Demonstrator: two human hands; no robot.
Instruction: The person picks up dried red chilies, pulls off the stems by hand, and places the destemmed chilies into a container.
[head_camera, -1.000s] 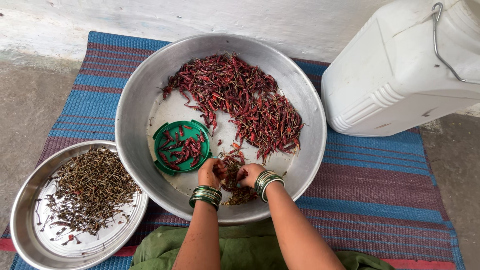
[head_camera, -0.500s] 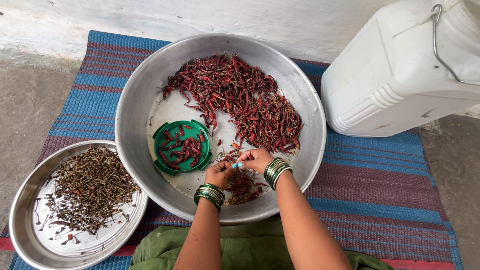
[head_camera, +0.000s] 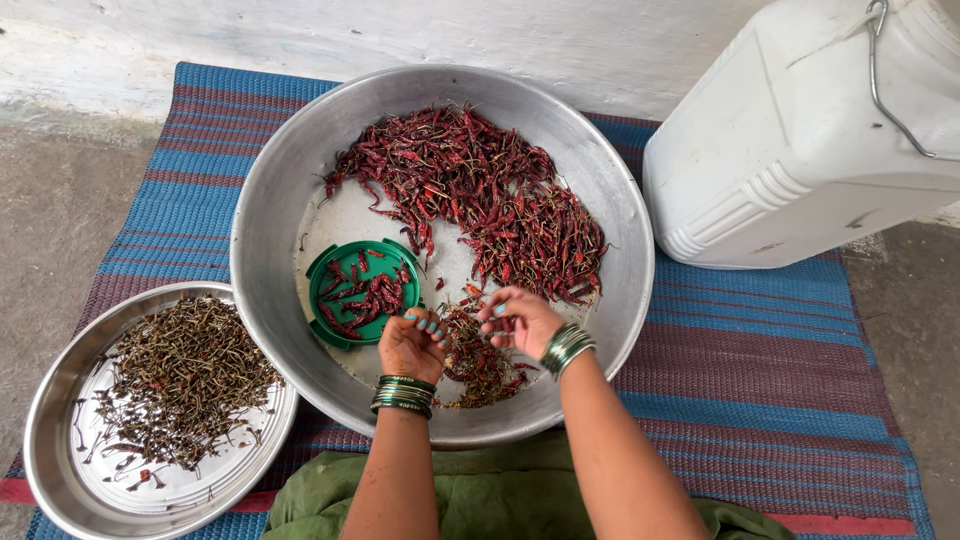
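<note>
The right hand (head_camera: 520, 320) pinches a dried red chilli (head_camera: 497, 322) in a narrow grip; the left hand (head_camera: 412, 345) is curled, its grip on anything unclear. Both hover over a small chilli heap (head_camera: 478, 360) inside the big metal basin (head_camera: 290, 180), beside the green lid (head_camera: 362, 293) of chillies. A steel plate (head_camera: 60, 400) of stems lies on the left.
</note>
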